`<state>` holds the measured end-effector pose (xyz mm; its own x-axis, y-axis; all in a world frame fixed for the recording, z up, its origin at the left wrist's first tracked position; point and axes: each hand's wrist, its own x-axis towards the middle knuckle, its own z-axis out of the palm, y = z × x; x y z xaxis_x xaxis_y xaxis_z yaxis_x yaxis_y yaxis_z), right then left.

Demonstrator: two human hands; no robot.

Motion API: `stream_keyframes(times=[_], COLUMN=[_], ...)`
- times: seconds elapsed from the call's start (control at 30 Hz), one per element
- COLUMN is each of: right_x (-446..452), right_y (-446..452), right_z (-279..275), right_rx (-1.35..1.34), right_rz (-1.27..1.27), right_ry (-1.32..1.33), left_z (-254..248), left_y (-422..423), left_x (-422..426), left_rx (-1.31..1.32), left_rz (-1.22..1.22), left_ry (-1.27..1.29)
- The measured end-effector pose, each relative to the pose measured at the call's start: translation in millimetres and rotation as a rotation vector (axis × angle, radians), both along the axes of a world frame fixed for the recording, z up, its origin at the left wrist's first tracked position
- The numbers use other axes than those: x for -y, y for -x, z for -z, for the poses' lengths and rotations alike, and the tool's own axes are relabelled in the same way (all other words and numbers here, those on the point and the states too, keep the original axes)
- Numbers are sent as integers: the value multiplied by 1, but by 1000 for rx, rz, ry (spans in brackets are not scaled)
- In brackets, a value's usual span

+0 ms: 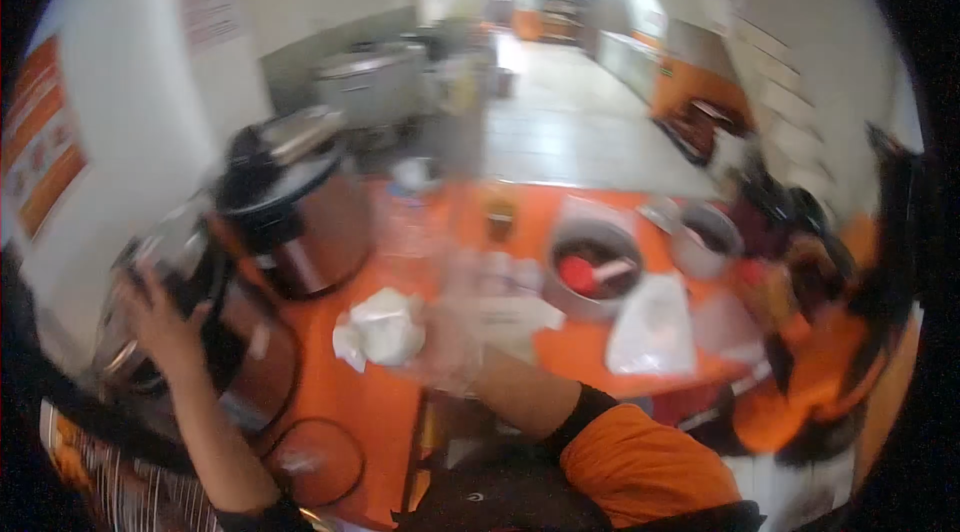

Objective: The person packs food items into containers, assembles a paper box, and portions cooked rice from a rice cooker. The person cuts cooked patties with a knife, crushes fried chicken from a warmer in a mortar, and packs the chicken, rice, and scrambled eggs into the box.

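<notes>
My left hand [165, 332] lies with spread fingers at the lid of the nearer large metal cooker [265, 352]. Whether it touches the lid's handle is hard to tell. Smeared by motion, my right hand [450, 347] seems to be in a clear plastic glove. It is at a crumpled white bundle [385, 327], cloth or paper, and appears to grip it over the orange table [350, 382]. Behind the nearer cooker stands a second large cooker [310, 222] with a black rim.
A metal pot [595, 277] with something red inside stands to the right, beside a smaller pot [705, 240]. A white plastic bag [652, 327] lies in front of them. A person in orange and black [820, 362] is at the right edge. A clear round lid [315, 462] lies near me.
</notes>
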<state>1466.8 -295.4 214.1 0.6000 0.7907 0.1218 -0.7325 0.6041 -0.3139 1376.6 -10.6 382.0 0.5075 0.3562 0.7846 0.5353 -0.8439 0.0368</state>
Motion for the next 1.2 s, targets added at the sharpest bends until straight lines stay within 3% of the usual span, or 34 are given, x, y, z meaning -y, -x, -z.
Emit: stream_keyframes(times=[0.07,0.1,0.17,0.2,0.23,0.27,0.33,0.4,0.43,0.53,0.6,0.73,0.8,0.9,1.0,1.07,1.2], right_x=[48,67,101,115,127,139,162,170,173,183,187,196,205,221,237,243,267], right_y=[54,73,104,120,139,139,136,153,160,177,171,165,171,169,169,166,137], right_z=[-16,-23,-25,-30,-64,-49,-2,-8,-13,-11,19,30,-10,-26,-25,-12,21], right_rx=[-161,-231,-302,-343,-331,-28,633,950,1120,1438,1535,1539,1306,983,684,746,1389], right_rz=[28,-3,198,284,484,654,906,1068,1145,1195,1047,1090,803,623,544,560,763], right_ry=[-145,-239,-25,87,408,758,1446,1624,1700,1644,1619,1579,1575,1439,1255,1343,1690], left_z=[17,28,46,48,45,82,76,117,125,154,189,198,184,223,232,228,262], left_y=[-4,-10,-5,13,32,43,88,90,90,89,87,85,88,85,83,82,76], left_x=[19,35,76,111,156,175,248,275,284,308,318,336,345,345,351,354,346], left_rx=[12,47,121,117,55,-49,-439,-773,-812,-757,-523,-586,-560,-344,-295,-354,-392], left_rz=[-124,-27,136,442,852,1034,1348,1346,1335,1325,1454,1316,1286,1427,1350,1402,1315], left_ry=[83,46,-19,-16,185,157,635,979,1246,1830,1908,1996,2061,2632,2603,2576,2678])
